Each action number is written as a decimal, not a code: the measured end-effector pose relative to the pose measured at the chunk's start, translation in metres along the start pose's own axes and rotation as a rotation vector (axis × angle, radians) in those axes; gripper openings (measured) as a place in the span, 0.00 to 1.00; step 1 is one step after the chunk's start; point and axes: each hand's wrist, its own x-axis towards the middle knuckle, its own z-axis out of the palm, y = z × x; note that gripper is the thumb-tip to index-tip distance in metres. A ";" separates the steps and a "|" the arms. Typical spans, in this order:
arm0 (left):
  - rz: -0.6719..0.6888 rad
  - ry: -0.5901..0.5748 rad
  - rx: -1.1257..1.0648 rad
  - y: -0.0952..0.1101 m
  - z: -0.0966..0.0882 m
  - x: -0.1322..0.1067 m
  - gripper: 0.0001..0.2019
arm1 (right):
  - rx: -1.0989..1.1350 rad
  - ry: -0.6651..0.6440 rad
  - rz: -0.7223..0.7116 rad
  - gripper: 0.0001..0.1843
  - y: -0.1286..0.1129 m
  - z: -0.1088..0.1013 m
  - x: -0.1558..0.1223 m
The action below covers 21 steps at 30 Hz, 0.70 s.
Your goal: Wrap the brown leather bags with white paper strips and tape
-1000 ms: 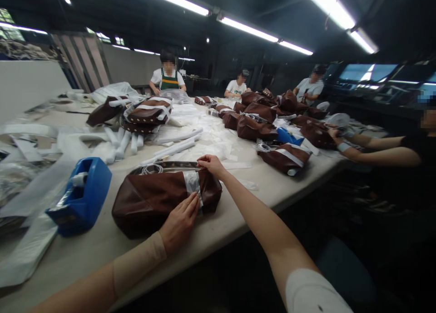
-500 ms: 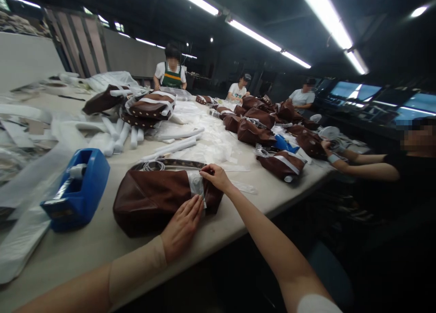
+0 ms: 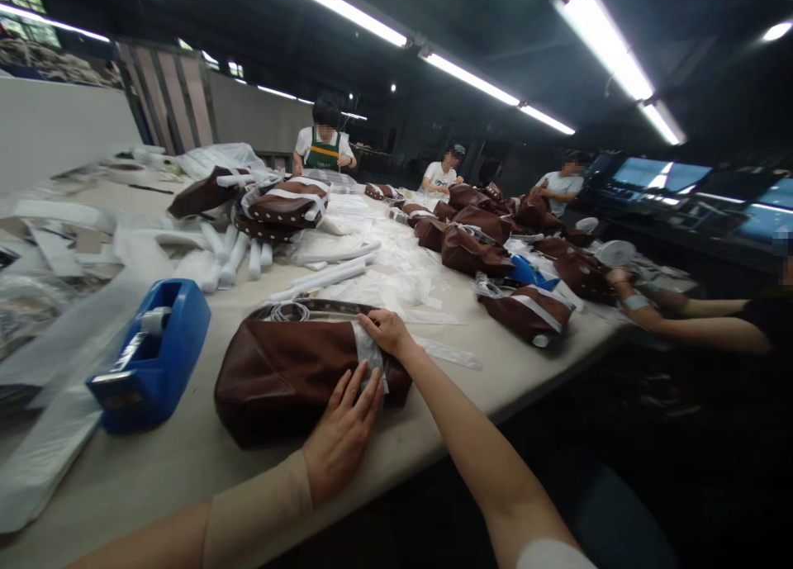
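A dark brown leather bag (image 3: 278,383) lies on its side on the pale table (image 3: 186,478) in front of me. My left hand (image 3: 344,434) presses flat on its lower side, fingers spread, next to a translucent white strip (image 3: 370,356) wrapped across the bag. My right hand (image 3: 387,334) curls over the upper end of that strip at the bag's far edge. Behind the bag lie a coiled grey cable (image 3: 288,311) and a studded brown strap (image 3: 328,307). A blue tape dispenser (image 3: 152,358) stands left of the bag.
Several brown bags banded in white (image 3: 526,315) line the table, among white foam rolls (image 3: 235,259) and plastic sheets (image 3: 55,338). Co-workers sit along the far side and end; one co-worker's hands (image 3: 619,278) rest on a bag at the right. The near table edge runs below my arms.
My view has tilted and shifted slightly. My right hand has come down onto the strip, and my left hand has moved a little right with its fingers spread wider.
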 end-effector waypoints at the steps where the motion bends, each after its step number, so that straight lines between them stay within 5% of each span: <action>1: -0.001 -0.003 0.004 0.000 0.001 0.000 0.33 | -0.009 0.036 0.026 0.19 0.001 0.002 -0.001; 8: 0.025 -0.018 0.010 -0.001 -0.001 0.000 0.31 | 0.034 0.218 0.245 0.11 -0.001 -0.016 -0.009; 15: 0.027 0.004 0.005 -0.003 0.001 0.000 0.31 | 0.182 -0.066 0.470 0.14 -0.009 -0.040 -0.019; 21: 0.011 0.151 -0.057 -0.001 0.008 -0.001 0.35 | 0.281 -0.107 0.555 0.20 -0.019 -0.036 -0.014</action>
